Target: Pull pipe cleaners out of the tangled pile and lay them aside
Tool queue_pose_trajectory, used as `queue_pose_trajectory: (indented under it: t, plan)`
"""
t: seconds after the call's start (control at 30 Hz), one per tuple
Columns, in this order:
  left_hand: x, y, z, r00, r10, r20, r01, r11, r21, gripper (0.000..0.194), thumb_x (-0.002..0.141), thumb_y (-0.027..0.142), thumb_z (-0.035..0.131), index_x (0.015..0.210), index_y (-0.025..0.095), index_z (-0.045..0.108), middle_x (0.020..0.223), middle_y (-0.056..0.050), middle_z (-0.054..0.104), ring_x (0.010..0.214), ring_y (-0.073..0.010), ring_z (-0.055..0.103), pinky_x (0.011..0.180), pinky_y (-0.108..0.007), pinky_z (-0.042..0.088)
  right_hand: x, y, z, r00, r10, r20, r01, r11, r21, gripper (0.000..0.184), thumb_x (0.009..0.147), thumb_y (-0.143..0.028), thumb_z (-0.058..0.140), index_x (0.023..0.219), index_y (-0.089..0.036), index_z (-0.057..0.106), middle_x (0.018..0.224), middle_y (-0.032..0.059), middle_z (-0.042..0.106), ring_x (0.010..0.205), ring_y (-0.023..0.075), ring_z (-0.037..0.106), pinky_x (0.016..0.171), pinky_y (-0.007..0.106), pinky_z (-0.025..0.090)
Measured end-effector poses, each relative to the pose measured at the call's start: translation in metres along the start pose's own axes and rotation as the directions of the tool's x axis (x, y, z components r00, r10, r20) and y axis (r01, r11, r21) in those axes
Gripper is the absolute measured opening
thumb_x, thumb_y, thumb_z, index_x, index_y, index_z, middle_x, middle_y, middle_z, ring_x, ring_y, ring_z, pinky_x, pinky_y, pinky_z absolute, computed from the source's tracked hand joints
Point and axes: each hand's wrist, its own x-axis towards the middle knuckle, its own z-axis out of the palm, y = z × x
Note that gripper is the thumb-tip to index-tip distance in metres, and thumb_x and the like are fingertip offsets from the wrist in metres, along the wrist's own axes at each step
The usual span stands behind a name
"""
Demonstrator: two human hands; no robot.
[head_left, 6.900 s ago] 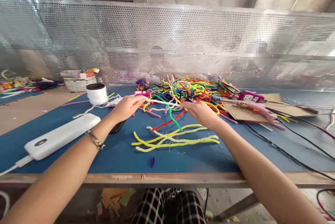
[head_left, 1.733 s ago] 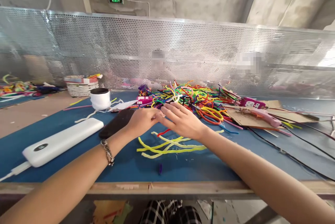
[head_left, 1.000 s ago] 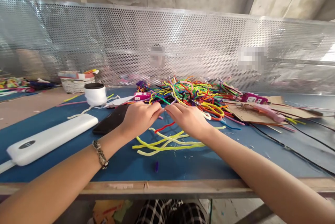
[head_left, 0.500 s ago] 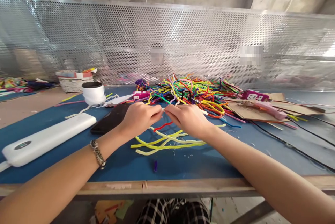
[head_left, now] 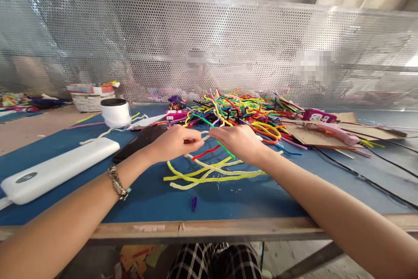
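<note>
Altogether, one metal screen full of holes (head_left: 156,39) stood farthest beyond the left hand (head_left: 174,142) and the right hand (head_left: 237,139), and one blue-topped table (head_left: 156,203) spread beneath them. Just beyond both hands lay one heap of coloured fuzzy sticks (head_left: 235,107), too tangled to count. Right of the right hand was some cardboard (head_left: 305,137); left of the left hand, beside its forearm, one white power bank (head_left: 60,170). One dark flat thing (head_left: 130,148) lay partly hidden by the left wrist, and one pale basket (head_left: 91,98) stood farther off to its left.

The two hands were near each other, a narrow gap between them. The left was almost closed, thumb and finger pinching a white fuzzy stick (head_left: 205,136) that crossed the gap into the right, whose fingers were folded over it, knuckles up. Whether the stick was doubled could not be made out.

Right of the right hand was one pink glue gun (head_left: 339,134); left of the left hand, one white roll (head_left: 115,114). Two magenta boxes (head_left: 175,115) lay beyond the hands, one on each side. Nearer the body than the hands were at least four yellow sticks (head_left: 209,179), crossing one another, then one red stick (head_left: 205,152), one green stick (head_left: 227,150) at the right hand, and one purple scrap (head_left: 194,203).
</note>
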Motion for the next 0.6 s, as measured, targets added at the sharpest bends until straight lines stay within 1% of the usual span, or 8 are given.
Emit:
queue_pose_trajectory:
  t: [0.07, 0.1, 0.23, 0.33, 0.43, 0.5, 0.57, 0.6]
  plan:
    - [-0.002, 0.001, -0.003, 0.998, -0.062, 0.032, 0.066, 0.987, -0.149, 0.033, 0.078, 0.026, 0.042, 0.046, 0.016, 0.039, 0.041, 0.005, 0.042, 0.04, -0.0053, 0.04, 0.042, -0.017, 0.03, 0.0, 0.002, 0.001, 1.0, -0.019, -0.016, 0.019, 1.0, 0.006, 0.022, 0.085, -0.019, 0.036, 0.092, -0.023, 0.057, 0.076, 0.0001, 0.065, 0.06, 0.0113, 0.056, 0.047, 0.022, 0.02]
    - [-0.002, 0.001, -0.005, 0.996, -0.084, 0.028, 0.088, 0.972, -0.22, 0.032, 0.077, 0.027, 0.042, 0.047, 0.017, 0.04, 0.04, 0.005, 0.042, 0.039, -0.0052, 0.039, 0.041, -0.017, 0.029, 0.0, 0.004, 0.002, 1.0, -0.011, -0.026, 0.011, 1.0, 0.017, 0.022, 0.085, -0.02, 0.036, 0.093, -0.023, 0.057, 0.077, 0.0008, 0.066, 0.06, 0.0117, 0.056, 0.048, 0.021, 0.022]
    - [-0.004, -0.004, -0.009, 0.987, -0.155, 0.027, 0.149, 0.862, -0.484, 0.025, 0.074, 0.025, 0.042, 0.051, 0.018, 0.042, 0.032, 0.008, 0.036, 0.031, -0.0042, 0.031, 0.042, -0.019, 0.031, 0.001, 0.012, 0.002, 0.991, 0.09, -0.095, -0.078, 0.989, 0.128, 0.029, 0.087, -0.027, 0.032, 0.097, -0.02, 0.058, 0.077, 0.0035, 0.066, 0.063, 0.0131, 0.057, 0.053, 0.02, 0.029]
    - [-0.004, -0.007, -0.007, 0.985, -0.151, 0.086, 0.173, 0.806, -0.566, 0.025, 0.073, 0.024, 0.044, 0.049, 0.018, 0.041, 0.03, 0.008, 0.034, 0.032, -0.0044, 0.029, 0.044, -0.022, 0.031, 0.002, 0.016, 0.004, 0.989, 0.103, -0.11, -0.075, 0.97, 0.232, 0.03, 0.087, -0.028, 0.033, 0.096, -0.02, 0.06, 0.075, 0.0025, 0.065, 0.062, 0.0124, 0.057, 0.056, 0.02, 0.031]
    - [-0.004, -0.006, -0.005, 0.98, -0.129, 0.153, 0.197, 0.77, -0.607, 0.027, 0.072, 0.024, 0.045, 0.046, 0.018, 0.04, 0.029, 0.008, 0.034, 0.032, -0.0047, 0.027, 0.042, -0.023, 0.028, 0.001, 0.019, 0.004, 0.993, 0.053, -0.109, -0.018, 0.953, 0.303, 0.029, 0.087, -0.028, 0.035, 0.094, -0.019, 0.061, 0.077, 0.0026, 0.065, 0.062, 0.0118, 0.056, 0.058, 0.02, 0.033]
    - [-0.004, -0.004, -0.006, 0.983, -0.128, 0.13, 0.182, 0.727, -0.662, 0.026, 0.07, 0.022, 0.045, 0.045, 0.019, 0.039, 0.027, 0.008, 0.032, 0.031, -0.0041, 0.023, 0.043, -0.023, 0.028, 0.001, 0.021, 0.002, 0.993, -0.016, -0.119, 0.063, 0.911, 0.407, 0.03, 0.087, -0.027, 0.034, 0.091, -0.016, 0.061, 0.076, 0.0034, 0.063, 0.062, 0.0109, 0.054, 0.059, 0.019, 0.034]
    - [-0.004, -0.003, -0.009, 0.988, -0.149, 0.05, 0.14, 0.695, -0.705, 0.025, 0.069, 0.019, 0.043, 0.044, 0.018, 0.037, 0.026, 0.009, 0.028, 0.031, -0.0032, 0.021, 0.047, -0.024, 0.032, 0.001, 0.024, -0.001, 0.989, -0.089, -0.118, 0.14, 0.82, 0.555, 0.032, 0.087, -0.027, 0.032, 0.089, -0.013, 0.06, 0.067, 0.0024, 0.058, 0.058, 0.0093, 0.05, 0.058, 0.018, 0.036]
    - [-0.004, -0.003, -0.01, 0.987, -0.159, 0.01, 0.118, 0.691, -0.713, 0.026, 0.069, 0.018, 0.042, 0.044, 0.018, 0.036, 0.026, 0.01, 0.027, 0.031, -0.0028, 0.02, 0.051, -0.025, 0.034, 0.001, 0.026, -0.002, 0.987, -0.113, -0.112, 0.158, 0.769, 0.62, 0.032, 0.088, -0.026, 0.031, 0.088, -0.011, 0.06, 0.062, 0.0011, 0.055, 0.055, 0.0086, 0.048, 0.057, 0.018, 0.036]
